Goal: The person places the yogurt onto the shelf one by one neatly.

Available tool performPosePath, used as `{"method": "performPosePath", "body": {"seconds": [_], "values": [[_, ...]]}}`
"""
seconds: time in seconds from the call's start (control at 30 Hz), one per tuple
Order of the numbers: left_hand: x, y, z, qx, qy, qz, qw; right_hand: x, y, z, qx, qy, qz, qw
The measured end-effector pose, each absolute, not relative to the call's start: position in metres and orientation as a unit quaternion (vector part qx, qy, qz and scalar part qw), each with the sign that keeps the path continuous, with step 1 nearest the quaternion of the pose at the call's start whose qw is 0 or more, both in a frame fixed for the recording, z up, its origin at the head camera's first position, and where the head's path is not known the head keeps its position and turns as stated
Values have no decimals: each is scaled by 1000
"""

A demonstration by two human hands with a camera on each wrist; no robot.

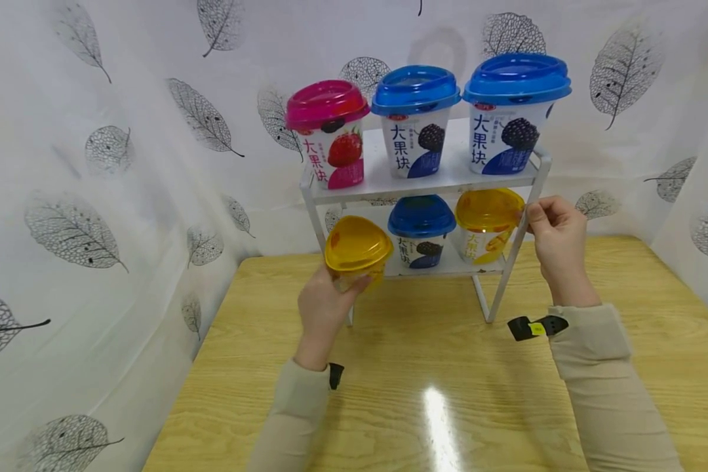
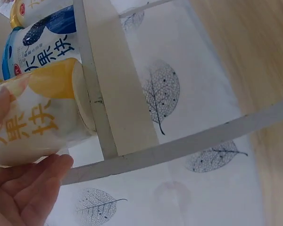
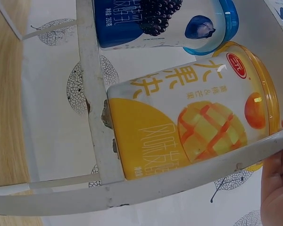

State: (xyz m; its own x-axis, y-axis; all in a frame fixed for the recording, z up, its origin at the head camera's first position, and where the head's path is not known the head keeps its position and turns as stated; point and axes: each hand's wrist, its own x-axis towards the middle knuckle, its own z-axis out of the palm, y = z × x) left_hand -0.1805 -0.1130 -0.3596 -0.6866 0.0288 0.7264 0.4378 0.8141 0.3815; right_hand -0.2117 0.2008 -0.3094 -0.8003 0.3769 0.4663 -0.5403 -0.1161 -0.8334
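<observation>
My left hand (image 1: pixel 324 298) grips a yogurt cup with a yellow lid (image 1: pixel 358 246), thumb and fingers round its sides. The cup tilts at the left end of the lower shelf; in the left wrist view the base of this white-and-yellow cup (image 2: pixel 42 110) is by the shelf edge. My right hand (image 1: pixel 559 236) has curled fingers at the right upright (image 1: pixel 516 252) of the white rack, with a fingertip beside the lid of another yellow yogurt cup (image 1: pixel 486 226). That cup stands upright on the lower shelf. The right fingers are partly hidden behind the upright.
A blue-lidded cup (image 1: pixel 421 233) stands mid lower shelf. Above, the top shelf (image 1: pixel 383 187) carries a pink-lidded cup (image 1: pixel 332 134) and two blue-lidded ones, left (image 1: pixel 415 121) and right (image 1: pixel 510 115). The rack is on a wooden table (image 1: pixel 413 367) before a leaf-patterned sheet (image 1: pixel 124 216).
</observation>
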Motion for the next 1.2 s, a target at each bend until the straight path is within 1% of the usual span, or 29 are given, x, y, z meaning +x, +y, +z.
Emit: {"method": "performPosePath", "body": {"seconds": [0.17, 0.43, 0.7, 0.93, 1.2], "values": [[-180, -114, -358, -99, -897, -203, 380, -213, 201, -310, 63, -591, 742, 310], [-183, -112, -356, -81, -904, -158, 389, -212, 202, -311, 62, -594, 744, 300], [-189, -110, -358, -91, -899, -133, 407, -212, 201, -311, 56, -598, 740, 302], [-196, -106, -358, -101, -896, -120, 416, -215, 201, -313, 73, -598, 730, 323], [-202, -98, -356, -93, -901, -91, 413, -214, 202, -313, 69, -592, 741, 309]]}}
